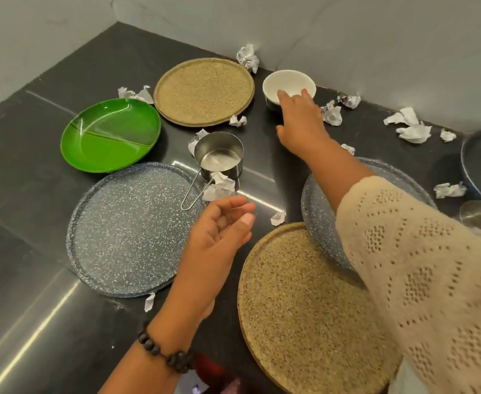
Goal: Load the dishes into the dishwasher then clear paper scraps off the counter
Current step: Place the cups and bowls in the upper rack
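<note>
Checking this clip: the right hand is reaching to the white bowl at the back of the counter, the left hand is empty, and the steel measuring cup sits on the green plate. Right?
Not quite. The head view shows the steel measuring cup standing on the bare counter, beside the green plate, not on it. The rest holds: the right hand is at the white bowl and the left hand is empty.

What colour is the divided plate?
Bright green plate, clearest in the head view.

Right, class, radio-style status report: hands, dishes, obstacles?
Right hand on white bowl rim, grip unclear. Left hand open, empty. Plates on the counter. Paper scraps scattered among dishes.
</note>
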